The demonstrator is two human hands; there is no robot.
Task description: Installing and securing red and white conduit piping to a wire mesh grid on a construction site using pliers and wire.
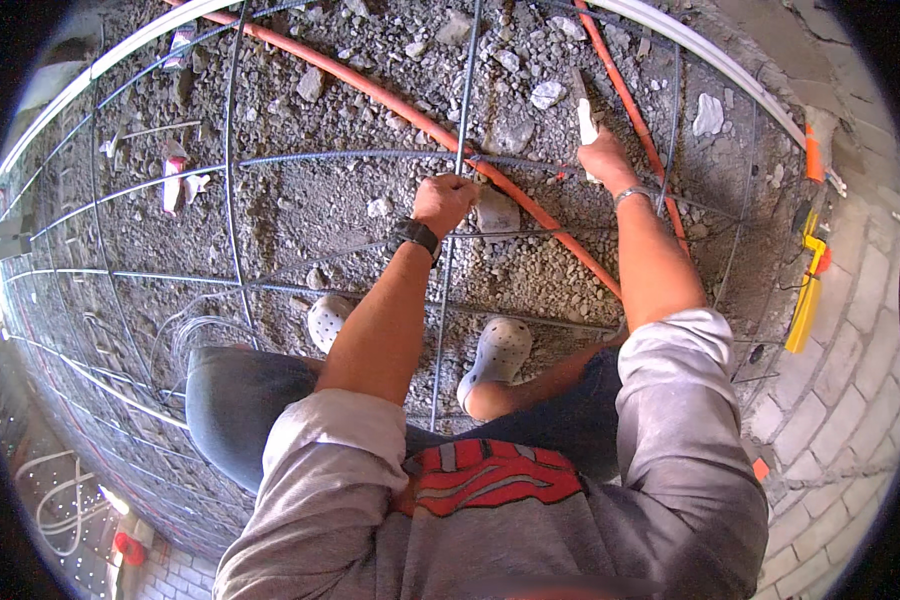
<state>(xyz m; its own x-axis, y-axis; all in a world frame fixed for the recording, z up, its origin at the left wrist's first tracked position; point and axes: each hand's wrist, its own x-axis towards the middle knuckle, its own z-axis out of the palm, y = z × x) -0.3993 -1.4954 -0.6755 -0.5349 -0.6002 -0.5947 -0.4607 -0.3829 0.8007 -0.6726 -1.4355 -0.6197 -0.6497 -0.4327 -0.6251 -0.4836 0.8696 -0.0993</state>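
Observation:
My left hand (445, 204) is closed, its fingers curled over a steel rebar (467, 90) that runs away from me. What those fingers pinch, if anything, is hidden. Just beyond it, this bar meets a crossing rebar (350, 155) and an orange-red tube (370, 88). Farther right, my right hand (606, 160) is wrapped round a tool (586, 120) with a pale handle section and a dark, narrow far end; its exact kind is unclear. The tool points away from me over the gravel, beside a second orange tube (620, 80). A squarish stone (497, 211) lies between my hands.
The rebar grid spans a gravel bed (360, 225), with my clogs (498, 350) between the bars. Coiled wire (205, 325) lies at left. A yellow tool (808, 290) rests on the block edge (840, 370) at right. A white pipe (710, 55) curves along the far side.

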